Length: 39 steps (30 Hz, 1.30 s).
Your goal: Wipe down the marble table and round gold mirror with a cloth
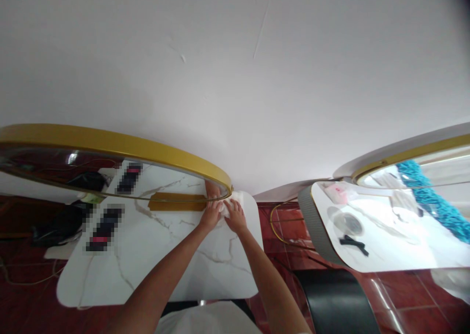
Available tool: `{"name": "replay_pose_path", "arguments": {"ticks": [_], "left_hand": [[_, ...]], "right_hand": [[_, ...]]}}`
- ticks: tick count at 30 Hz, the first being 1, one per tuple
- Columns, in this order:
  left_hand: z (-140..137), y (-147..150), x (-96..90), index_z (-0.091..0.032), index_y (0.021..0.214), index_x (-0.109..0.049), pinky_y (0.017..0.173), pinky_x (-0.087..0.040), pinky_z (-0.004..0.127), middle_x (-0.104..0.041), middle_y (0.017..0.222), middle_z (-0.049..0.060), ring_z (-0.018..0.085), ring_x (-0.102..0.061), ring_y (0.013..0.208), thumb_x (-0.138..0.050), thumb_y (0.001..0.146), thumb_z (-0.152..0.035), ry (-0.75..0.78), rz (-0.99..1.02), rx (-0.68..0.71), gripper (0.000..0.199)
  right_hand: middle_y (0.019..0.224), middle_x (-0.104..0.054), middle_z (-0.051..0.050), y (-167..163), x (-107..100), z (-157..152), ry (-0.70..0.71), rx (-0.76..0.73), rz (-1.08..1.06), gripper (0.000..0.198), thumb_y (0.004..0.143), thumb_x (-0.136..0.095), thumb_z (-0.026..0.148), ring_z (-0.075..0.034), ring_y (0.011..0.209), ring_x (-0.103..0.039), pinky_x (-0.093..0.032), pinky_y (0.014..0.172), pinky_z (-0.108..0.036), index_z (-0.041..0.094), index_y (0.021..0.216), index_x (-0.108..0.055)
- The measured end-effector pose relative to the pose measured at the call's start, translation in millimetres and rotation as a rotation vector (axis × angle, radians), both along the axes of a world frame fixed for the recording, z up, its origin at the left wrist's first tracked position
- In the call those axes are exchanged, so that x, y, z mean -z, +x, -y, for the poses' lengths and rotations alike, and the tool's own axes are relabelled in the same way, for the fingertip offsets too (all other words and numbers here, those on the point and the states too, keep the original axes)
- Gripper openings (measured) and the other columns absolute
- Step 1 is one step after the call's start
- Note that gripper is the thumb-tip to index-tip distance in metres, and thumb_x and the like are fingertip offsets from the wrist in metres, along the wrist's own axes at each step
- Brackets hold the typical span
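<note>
At the foot of a round gold-framed mirror, both my hands are on a crumpled white cloth, which could also be tissue. My left hand has its fingers bent and closed at the cloth's left side. Just to its right, my right hand grips the cloth with curled fingers. Part of the cloth is hidden under them. They work at the back right of a white marble-patterned table. A flat gold strip lies left of my left hand, below the mirror's rim.
A pixelated dark object is on the table's left. To the right, a second white table holds a pink packet, a round clear item and a black item. A black chair stands near. The wall rises close behind.
</note>
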<state>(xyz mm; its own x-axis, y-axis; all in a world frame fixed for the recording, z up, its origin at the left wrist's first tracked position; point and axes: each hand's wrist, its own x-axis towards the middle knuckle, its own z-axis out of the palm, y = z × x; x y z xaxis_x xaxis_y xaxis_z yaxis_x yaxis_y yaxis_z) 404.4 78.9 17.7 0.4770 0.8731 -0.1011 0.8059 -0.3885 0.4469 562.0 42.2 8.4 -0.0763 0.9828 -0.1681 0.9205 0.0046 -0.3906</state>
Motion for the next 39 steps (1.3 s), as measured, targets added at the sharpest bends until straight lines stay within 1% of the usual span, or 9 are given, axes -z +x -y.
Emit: {"name": "replay_pose_path", "arguments": {"ticks": [4, 9, 16, 20, 25, 27, 30, 34, 39], "left_hand": [[19, -6, 0.2, -0.014, 0.127, -0.047, 0.115, -0.021, 0.046, -0.041, 0.138, 0.013, 0.027, -0.023, 0.139, -0.045, 0.082, -0.009, 0.024, 0.021, 0.004, 0.045], [53, -17, -2.9, -0.017, 0.126, -0.048, 0.114, -0.025, 0.047, -0.044, 0.134, 0.010, 0.027, -0.024, 0.138, -0.044, 0.081, -0.009, 0.034, 0.018, 0.008, 0.045], [118, -42, -10.0, -0.019, 0.126, -0.048, 0.112, -0.029, 0.048, -0.045, 0.135, 0.009, 0.027, -0.025, 0.137, -0.044, 0.081, -0.011, 0.049, 0.006, 0.055, 0.045], [159, -62, -8.0, -0.017, 0.128, -0.047, 0.112, -0.030, 0.048, -0.045, 0.136, 0.010, 0.028, -0.026, 0.137, -0.045, 0.083, -0.013, 0.047, -0.010, 0.098, 0.045], [201, -90, -4.4, -0.020, 0.131, -0.046, 0.109, -0.034, 0.048, -0.044, 0.139, 0.007, 0.030, -0.027, 0.137, -0.047, 0.084, -0.017, 0.040, -0.002, 0.141, 0.047], [211, -100, -3.9, -0.021, 0.132, -0.045, 0.107, -0.036, 0.047, -0.044, 0.139, 0.006, 0.031, -0.027, 0.136, -0.048, 0.083, -0.017, 0.020, -0.005, 0.146, 0.049], [218, -113, -5.3, -0.022, 0.133, -0.044, 0.106, -0.037, 0.046, -0.042, 0.141, 0.005, 0.031, -0.026, 0.136, -0.048, 0.082, -0.018, -0.025, -0.013, 0.143, 0.051], [220, -136, -10.7, -0.024, 0.133, -0.044, 0.107, -0.035, 0.044, -0.042, 0.142, 0.004, 0.029, -0.025, 0.137, -0.048, 0.081, -0.018, -0.076, -0.008, 0.152, 0.052], [224, -175, -14.3, -0.025, 0.134, -0.043, 0.107, -0.034, 0.044, -0.042, 0.142, 0.003, 0.029, -0.025, 0.136, -0.049, 0.080, -0.019, -0.105, 0.002, 0.143, 0.054]], "right_hand": [[0.148, -0.031, -0.003, -7, -3, 18, 0.024, -0.006, 0.001, 0.074, 0.079, -0.061, 0.025, -0.025, 0.137, -0.021, -0.026, 0.110, -0.039, 0.033, 0.145, -0.029], [0.149, -0.030, -0.003, -19, -3, 55, 0.039, 0.007, 0.007, 0.075, 0.078, -0.060, 0.023, -0.025, 0.138, -0.021, -0.024, 0.111, -0.040, 0.033, 0.145, -0.027], [0.148, -0.031, -0.002, -41, -6, 125, 0.029, 0.018, 0.022, 0.076, 0.076, -0.058, 0.020, -0.026, 0.138, -0.022, -0.027, 0.111, -0.042, 0.034, 0.145, -0.028], [0.148, -0.030, -0.002, -56, -8, 169, 0.036, 0.003, 0.023, 0.078, 0.075, -0.057, 0.018, -0.026, 0.138, -0.021, -0.027, 0.111, -0.043, 0.034, 0.145, -0.027], [0.149, -0.030, -0.002, -75, -6, 212, 0.010, 0.003, 0.039, 0.079, 0.073, -0.056, 0.019, -0.026, 0.138, -0.021, -0.027, 0.111, -0.044, 0.034, 0.145, -0.028], [0.148, -0.031, -0.003, -84, -5, 224, -0.004, 0.005, 0.052, 0.079, 0.073, -0.056, 0.020, -0.027, 0.138, -0.022, -0.027, 0.110, -0.045, 0.033, 0.145, -0.029], [0.147, -0.033, -0.004, -97, -5, 234, -0.015, 0.010, 0.072, 0.079, 0.072, -0.056, 0.021, -0.028, 0.137, -0.024, -0.026, 0.110, -0.046, 0.032, 0.145, -0.030], [0.146, -0.034, -0.006, -117, -6, 239, -0.024, -0.007, 0.084, 0.078, 0.073, -0.057, 0.025, -0.030, 0.135, -0.025, -0.025, 0.109, -0.047, 0.029, 0.145, -0.030], [0.145, -0.036, -0.008, -152, -5, 241, -0.066, -0.027, 0.095, 0.076, 0.073, -0.059, 0.031, -0.033, 0.134, -0.026, -0.024, 0.109, -0.049, 0.027, 0.145, -0.033]]}}
